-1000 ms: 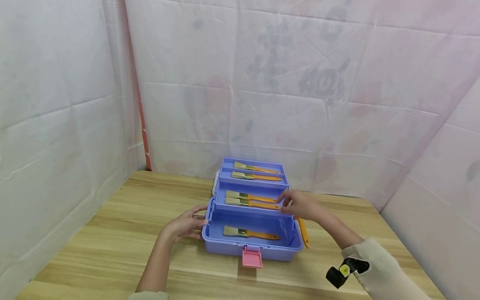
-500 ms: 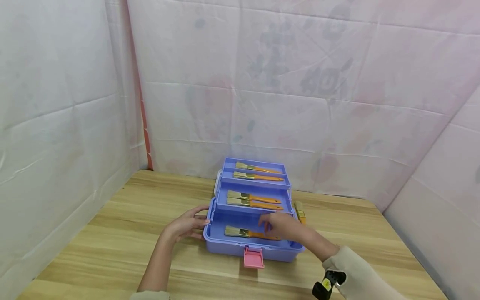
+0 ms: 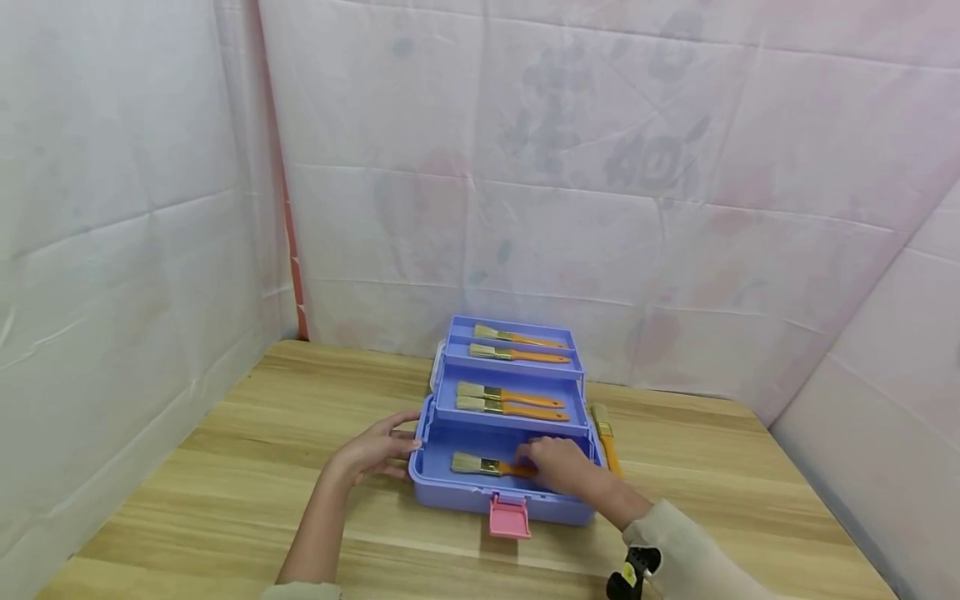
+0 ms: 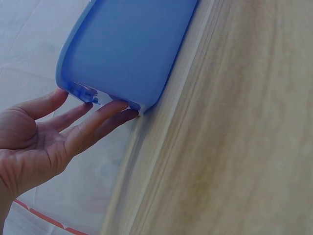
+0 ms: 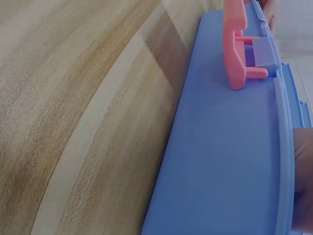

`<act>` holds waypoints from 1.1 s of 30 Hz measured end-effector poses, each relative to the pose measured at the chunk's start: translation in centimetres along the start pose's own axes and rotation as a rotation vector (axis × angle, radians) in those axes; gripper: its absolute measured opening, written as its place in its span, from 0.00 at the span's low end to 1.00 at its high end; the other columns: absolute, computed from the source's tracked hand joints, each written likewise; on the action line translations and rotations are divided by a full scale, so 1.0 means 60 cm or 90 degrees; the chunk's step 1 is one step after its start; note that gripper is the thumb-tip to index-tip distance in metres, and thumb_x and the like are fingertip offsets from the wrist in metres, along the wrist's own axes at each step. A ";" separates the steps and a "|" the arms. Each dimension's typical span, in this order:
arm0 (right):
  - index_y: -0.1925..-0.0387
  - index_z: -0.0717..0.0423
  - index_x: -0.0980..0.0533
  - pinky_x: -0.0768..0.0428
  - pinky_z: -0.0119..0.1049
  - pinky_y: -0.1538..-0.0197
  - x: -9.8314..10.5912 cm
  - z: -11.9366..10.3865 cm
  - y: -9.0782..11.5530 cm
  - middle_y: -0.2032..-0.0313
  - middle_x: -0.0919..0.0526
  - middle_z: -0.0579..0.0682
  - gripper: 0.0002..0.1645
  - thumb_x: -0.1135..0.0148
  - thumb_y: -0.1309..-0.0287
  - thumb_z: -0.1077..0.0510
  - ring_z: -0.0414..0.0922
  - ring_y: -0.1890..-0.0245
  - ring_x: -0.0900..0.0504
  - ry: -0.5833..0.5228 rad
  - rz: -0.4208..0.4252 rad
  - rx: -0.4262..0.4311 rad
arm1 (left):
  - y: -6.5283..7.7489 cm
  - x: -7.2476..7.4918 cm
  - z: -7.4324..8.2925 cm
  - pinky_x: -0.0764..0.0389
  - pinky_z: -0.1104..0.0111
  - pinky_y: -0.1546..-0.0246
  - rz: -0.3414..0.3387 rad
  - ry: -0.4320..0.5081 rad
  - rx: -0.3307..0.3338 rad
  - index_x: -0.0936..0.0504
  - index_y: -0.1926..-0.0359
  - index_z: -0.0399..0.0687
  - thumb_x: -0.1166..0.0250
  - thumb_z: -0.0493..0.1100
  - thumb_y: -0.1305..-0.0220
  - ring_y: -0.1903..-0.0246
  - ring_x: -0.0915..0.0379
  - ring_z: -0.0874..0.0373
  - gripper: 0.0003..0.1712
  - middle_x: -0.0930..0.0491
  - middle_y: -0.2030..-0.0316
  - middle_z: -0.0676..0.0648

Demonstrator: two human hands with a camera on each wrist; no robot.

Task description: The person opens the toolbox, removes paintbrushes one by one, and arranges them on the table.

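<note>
One flat paintbrush lay in the bottom compartment of the blue tiered toolbox, bristles towards nine o'clock; it was judged light, stiff-bodied, soft-tipped and best taken by its smooth orange handle. The right hand reached in at four o'clock, fingers bent down at that handle; whether they pinched it could not be told. The left hand, fingers spread, touched the toolbox's end at nine o'clock. A loose paintbrush lay outside, at three o'clock.
</note>
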State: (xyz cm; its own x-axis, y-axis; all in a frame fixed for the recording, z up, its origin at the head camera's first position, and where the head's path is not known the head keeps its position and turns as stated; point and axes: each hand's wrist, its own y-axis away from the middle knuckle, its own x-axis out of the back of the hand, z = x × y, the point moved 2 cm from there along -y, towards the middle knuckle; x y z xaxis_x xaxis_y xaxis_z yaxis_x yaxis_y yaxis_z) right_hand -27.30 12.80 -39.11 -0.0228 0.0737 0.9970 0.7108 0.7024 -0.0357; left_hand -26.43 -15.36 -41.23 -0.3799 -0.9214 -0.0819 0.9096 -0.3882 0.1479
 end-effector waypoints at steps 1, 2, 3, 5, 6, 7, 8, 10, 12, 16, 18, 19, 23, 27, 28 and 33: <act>0.66 0.53 0.20 0.29 0.30 0.74 -0.002 0.001 0.000 0.76 0.25 0.42 0.07 0.33 0.49 0.56 0.36 0.78 0.33 -0.002 -0.001 -0.005 | 0.000 -0.001 0.000 0.23 0.50 0.63 0.000 0.000 0.000 0.48 0.33 0.35 0.43 0.34 0.37 0.51 0.31 0.36 0.35 0.40 0.42 0.25; 0.67 0.52 0.20 0.30 0.30 0.75 -0.004 0.003 -0.001 0.76 0.26 0.41 0.07 0.33 0.48 0.55 0.36 0.78 0.33 -0.001 -0.001 -0.009 | 0.000 -0.001 0.000 0.23 0.50 0.63 -0.001 0.001 0.000 0.48 0.33 0.35 0.43 0.34 0.37 0.51 0.31 0.36 0.35 0.40 0.42 0.25; 0.67 0.52 0.20 0.30 0.30 0.76 -0.006 0.004 -0.001 0.77 0.26 0.40 0.08 0.33 0.48 0.55 0.36 0.79 0.33 -0.001 -0.001 -0.011 | 0.000 -0.002 0.000 0.23 0.50 0.63 -0.001 0.002 0.000 0.48 0.33 0.36 0.43 0.34 0.37 0.51 0.31 0.36 0.35 0.40 0.42 0.25; 0.67 0.52 0.21 0.31 0.29 0.77 -0.009 0.006 -0.001 0.78 0.27 0.39 0.08 0.33 0.48 0.54 0.35 0.79 0.33 0.001 -0.001 -0.013 | 0.000 -0.002 0.001 0.23 0.50 0.62 -0.004 0.005 0.001 0.48 0.33 0.36 0.44 0.34 0.37 0.51 0.31 0.36 0.34 0.40 0.42 0.24; 0.68 0.52 0.21 0.31 0.29 0.77 -0.010 0.007 -0.001 0.79 0.28 0.39 0.08 0.34 0.48 0.53 0.35 0.80 0.34 0.003 -0.003 -0.013 | 0.000 -0.003 0.001 0.23 0.50 0.62 -0.005 0.005 0.002 0.48 0.33 0.36 0.44 0.34 0.36 0.51 0.31 0.36 0.34 0.40 0.42 0.24; 0.68 0.51 0.21 0.32 0.29 0.78 -0.011 0.007 -0.001 0.79 0.29 0.38 0.07 0.34 0.48 0.53 0.35 0.80 0.34 0.003 -0.003 -0.012 | -0.001 -0.003 0.001 0.23 0.50 0.62 -0.006 0.006 0.001 0.48 0.33 0.36 0.44 0.34 0.36 0.51 0.31 0.36 0.34 0.40 0.42 0.24; 0.68 0.52 0.21 0.32 0.29 0.78 -0.011 0.007 -0.001 0.79 0.29 0.39 0.07 0.34 0.48 0.54 0.35 0.80 0.34 0.006 -0.005 -0.010 | -0.001 -0.003 0.001 0.23 0.51 0.62 -0.008 0.006 0.001 0.48 0.33 0.36 0.44 0.34 0.36 0.51 0.31 0.36 0.34 0.40 0.42 0.24; 0.68 0.52 0.21 0.31 0.29 0.77 -0.010 0.006 -0.001 0.79 0.29 0.39 0.07 0.34 0.48 0.55 0.36 0.80 0.34 0.008 -0.011 -0.006 | -0.001 -0.003 0.001 0.23 0.51 0.62 -0.009 0.006 0.000 0.48 0.33 0.36 0.44 0.34 0.37 0.51 0.30 0.37 0.34 0.41 0.42 0.24; 0.67 0.53 0.21 0.29 0.30 0.76 -0.007 0.005 0.000 0.77 0.27 0.41 0.07 0.34 0.48 0.56 0.36 0.79 0.33 0.011 -0.017 0.002 | -0.001 -0.003 0.001 0.23 0.51 0.62 -0.009 0.005 -0.001 0.48 0.33 0.36 0.43 0.34 0.37 0.52 0.30 0.38 0.34 0.41 0.42 0.24; 0.65 0.54 0.19 0.25 0.34 0.71 0.003 0.005 0.002 0.72 0.23 0.44 0.08 0.33 0.50 0.59 0.37 0.76 0.31 0.016 -0.037 0.004 | -0.001 -0.003 0.001 0.23 0.51 0.62 -0.010 0.005 -0.003 0.48 0.33 0.35 0.44 0.34 0.36 0.51 0.30 0.37 0.34 0.41 0.42 0.24; 0.66 0.53 0.19 0.24 0.36 0.69 0.009 0.004 0.004 0.71 0.22 0.45 0.08 0.32 0.52 0.60 0.38 0.76 0.30 0.019 -0.047 0.001 | 0.000 -0.002 0.001 0.23 0.50 0.63 -0.009 0.005 -0.003 0.48 0.33 0.35 0.44 0.34 0.36 0.51 0.31 0.36 0.34 0.40 0.42 0.24; 0.65 0.53 0.19 0.23 0.36 0.69 0.011 0.004 0.005 0.71 0.22 0.45 0.09 0.32 0.52 0.61 0.38 0.76 0.30 0.017 -0.056 -0.009 | 0.000 -0.002 0.001 0.23 0.50 0.63 -0.008 0.004 -0.003 0.48 0.33 0.35 0.44 0.34 0.36 0.51 0.31 0.36 0.34 0.40 0.42 0.24; 0.66 0.54 0.19 0.22 0.38 0.67 0.015 0.002 0.005 0.73 0.21 0.44 0.07 0.33 0.52 0.62 0.38 0.77 0.29 0.010 -0.081 -0.045 | 0.000 -0.001 0.000 0.22 0.51 0.63 -0.005 0.000 -0.001 0.49 0.33 0.35 0.44 0.34 0.36 0.51 0.31 0.36 0.35 0.41 0.42 0.24; 0.71 0.55 0.20 0.23 0.38 0.69 0.017 0.004 0.004 0.77 0.24 0.43 0.03 0.34 0.51 0.63 0.39 0.78 0.30 0.018 -0.094 -0.071 | 0.002 0.000 0.000 0.22 0.51 0.63 -0.007 -0.002 -0.003 0.49 0.33 0.34 0.44 0.34 0.36 0.51 0.30 0.36 0.35 0.41 0.41 0.24; 0.72 0.55 0.20 0.23 0.39 0.69 0.019 0.004 0.005 0.77 0.23 0.43 0.02 0.34 0.51 0.63 0.39 0.78 0.29 0.023 -0.092 -0.071 | 0.002 0.000 0.000 0.23 0.51 0.63 -0.008 -0.001 -0.003 0.50 0.33 0.34 0.45 0.34 0.36 0.51 0.31 0.36 0.35 0.41 0.41 0.24; 0.70 0.55 0.17 0.23 0.38 0.69 0.027 0.005 0.009 0.74 0.19 0.44 0.07 0.33 0.55 0.65 0.39 0.78 0.27 0.026 -0.080 -0.053 | 0.003 0.000 0.001 0.23 0.50 0.63 -0.008 -0.003 -0.005 0.50 0.33 0.34 0.45 0.34 0.36 0.51 0.31 0.36 0.35 0.42 0.41 0.24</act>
State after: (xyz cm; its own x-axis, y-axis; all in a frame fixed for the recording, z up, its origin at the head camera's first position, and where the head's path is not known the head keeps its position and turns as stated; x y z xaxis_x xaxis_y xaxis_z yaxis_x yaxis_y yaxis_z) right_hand -27.20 13.51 -37.55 -0.0875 -0.0413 0.9953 0.7601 0.6430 0.0935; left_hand -26.27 -15.43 -41.14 -0.3917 -0.9167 -0.0793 0.9062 -0.3993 0.1390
